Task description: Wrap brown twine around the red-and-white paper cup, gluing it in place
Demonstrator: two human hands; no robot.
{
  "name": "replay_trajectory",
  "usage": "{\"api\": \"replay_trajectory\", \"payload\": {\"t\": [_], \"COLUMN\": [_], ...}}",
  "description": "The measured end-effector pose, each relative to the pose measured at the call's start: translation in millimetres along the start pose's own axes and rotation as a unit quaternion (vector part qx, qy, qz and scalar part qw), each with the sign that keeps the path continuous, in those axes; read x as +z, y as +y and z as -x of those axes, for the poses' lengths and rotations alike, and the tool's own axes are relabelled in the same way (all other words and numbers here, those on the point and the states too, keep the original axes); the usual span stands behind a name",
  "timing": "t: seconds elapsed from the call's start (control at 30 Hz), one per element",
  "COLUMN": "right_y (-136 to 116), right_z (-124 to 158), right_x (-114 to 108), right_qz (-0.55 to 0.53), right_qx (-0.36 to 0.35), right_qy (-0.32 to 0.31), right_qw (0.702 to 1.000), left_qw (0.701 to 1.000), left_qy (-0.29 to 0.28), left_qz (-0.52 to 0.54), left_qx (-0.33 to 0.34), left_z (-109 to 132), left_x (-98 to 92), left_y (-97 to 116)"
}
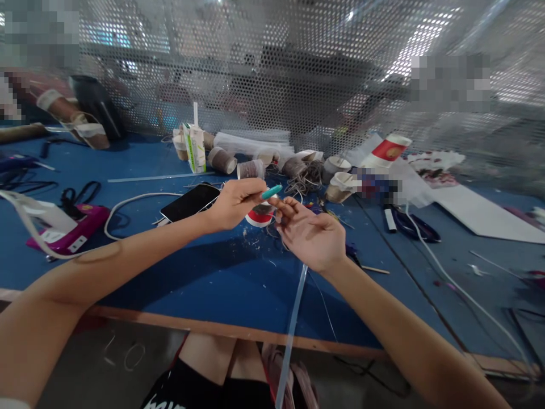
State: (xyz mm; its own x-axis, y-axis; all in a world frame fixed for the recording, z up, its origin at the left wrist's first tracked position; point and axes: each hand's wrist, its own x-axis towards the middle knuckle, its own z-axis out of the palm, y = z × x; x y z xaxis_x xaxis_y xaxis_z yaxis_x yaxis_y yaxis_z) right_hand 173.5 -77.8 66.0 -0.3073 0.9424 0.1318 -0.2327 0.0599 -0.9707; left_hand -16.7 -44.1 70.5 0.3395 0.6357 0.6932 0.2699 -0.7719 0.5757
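Observation:
My left hand [239,205] is closed in a pinch on a slim teal stick-like piece [271,192], whose rounded end points right. What kind of thing it is I cannot make out. My right hand [313,233] lies palm up, its thumb apart and its fingers bent toward the left fingertips, close under the teal piece. Whether the right fingertips touch something small is hidden. Just behind the hands is a red and white paper cup [259,219], partly covered by them. A black phone [191,203] lies beyond my left forearm.
Thread-wound cups [222,161], a drink carton [194,147] and tangled cord [304,177] line the back by a perforated metal screen [272,85]. A magenta power strip [79,230] sits left. A translucent strip [293,324] hangs over the front edge. Scissors [415,224] lie right.

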Motion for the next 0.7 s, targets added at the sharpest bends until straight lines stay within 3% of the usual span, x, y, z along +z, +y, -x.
{"api": "replay_trajectory", "payload": {"t": [0.13, 0.3, 0.4, 0.7], "right_y": [-1.0, -1.7, -2.6, -4.1], "right_z": [0.4, 0.1, -0.7, 0.6], "right_x": [-1.8, -2.9, -3.2, -0.3], "right_qz": [-0.055, -0.149, -0.219, -0.3], "right_qx": [0.055, 0.094, 0.127, 0.172], "right_qy": [-0.045, -0.088, -0.089, -0.055], "right_qw": [0.996, 0.98, 0.963, 0.937], "left_qw": [0.999, 0.991, 0.979, 0.966], "left_qy": [-0.01, 0.032, 0.054, 0.031], "left_qz": [0.039, -0.037, -0.094, -0.151], "left_qx": [0.037, 0.128, 0.17, 0.208], "left_z": [3.3, 6.0, 5.2, 4.5], "left_x": [3.9, 8.3, 8.2, 6.7], "left_y": [6.0, 2.2, -0.6, 8.6]}}
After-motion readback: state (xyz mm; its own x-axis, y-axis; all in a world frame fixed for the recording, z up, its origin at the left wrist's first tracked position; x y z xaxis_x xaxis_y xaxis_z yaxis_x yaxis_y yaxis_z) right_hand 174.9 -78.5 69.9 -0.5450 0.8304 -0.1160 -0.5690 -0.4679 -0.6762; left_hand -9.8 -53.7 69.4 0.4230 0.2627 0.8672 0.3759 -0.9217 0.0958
